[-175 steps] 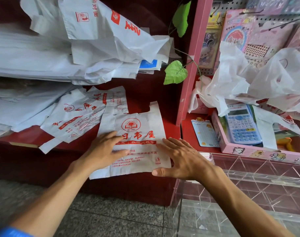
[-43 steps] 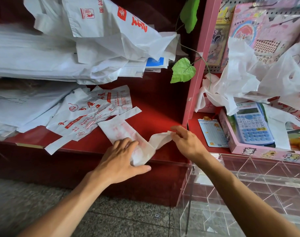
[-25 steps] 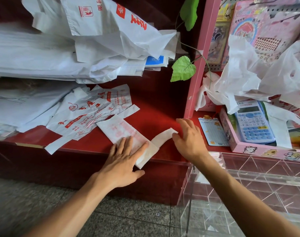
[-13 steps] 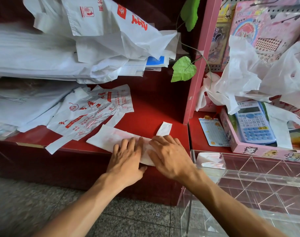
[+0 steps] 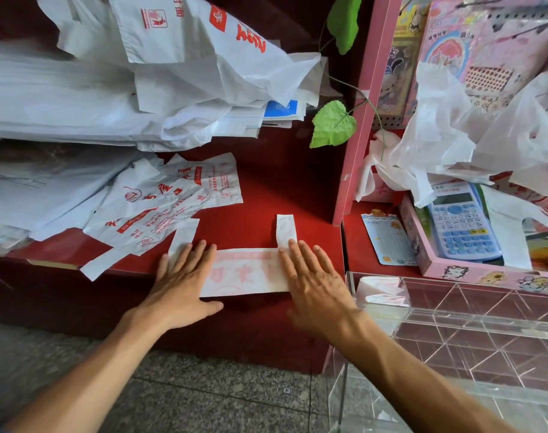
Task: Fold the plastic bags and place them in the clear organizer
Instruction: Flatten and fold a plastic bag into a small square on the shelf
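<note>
Spread apart since half a second ago: left hand and right hand, flat, grip unclenched, pressing folded bag ends onto red shelf.

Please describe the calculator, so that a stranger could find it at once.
Right of the pink upright post sits a pink cardboard tray with cartoon animals. The pale blue calculator with blue keys lies inside it, partly under crumpled white plastic bags; nothing else there has keys.

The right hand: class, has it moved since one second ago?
Yes. The right hand left the pink post and came left onto the folded bag.
</note>
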